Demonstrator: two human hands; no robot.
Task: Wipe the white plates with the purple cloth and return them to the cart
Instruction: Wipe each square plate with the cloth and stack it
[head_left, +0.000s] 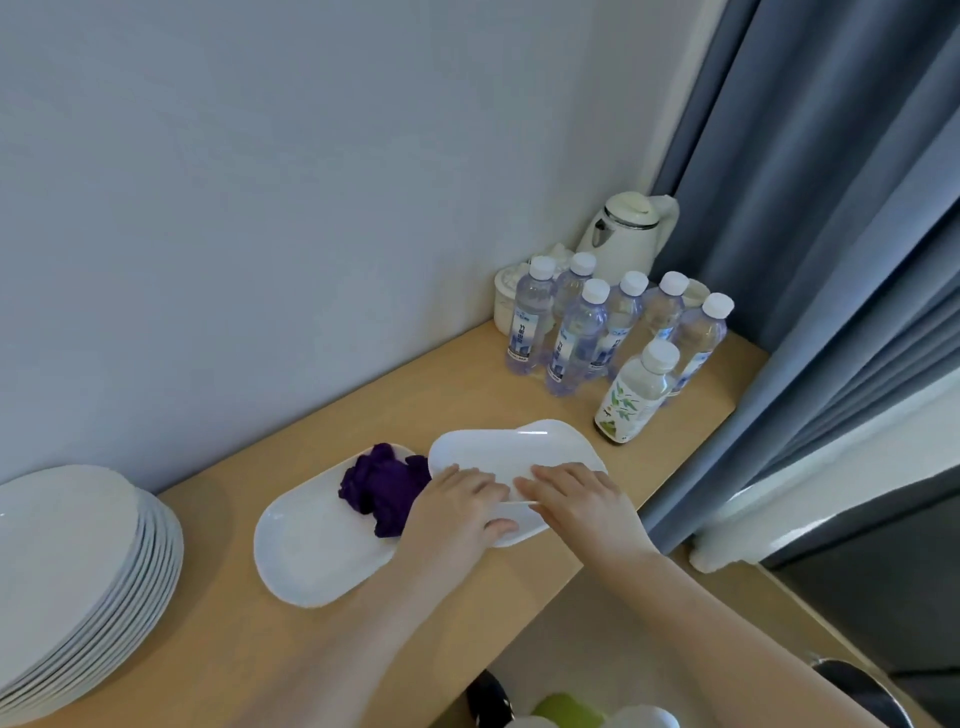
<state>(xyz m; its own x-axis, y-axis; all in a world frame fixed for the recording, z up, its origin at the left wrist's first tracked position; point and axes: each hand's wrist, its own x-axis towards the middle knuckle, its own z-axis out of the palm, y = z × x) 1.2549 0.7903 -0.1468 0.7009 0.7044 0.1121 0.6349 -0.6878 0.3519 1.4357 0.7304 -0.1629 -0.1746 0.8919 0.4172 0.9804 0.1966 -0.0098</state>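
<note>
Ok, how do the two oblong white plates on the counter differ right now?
The left oblong plate lies flat on the wooden counter with the purple cloth bunched on its far end; the right oblong plate carries no cloth. No hand touches the left plate, while the left hand and right hand both hold the right one, fingers on top. The right plate sits nearer the water bottles. Both are white, glossy and similarly shaped.
</note>
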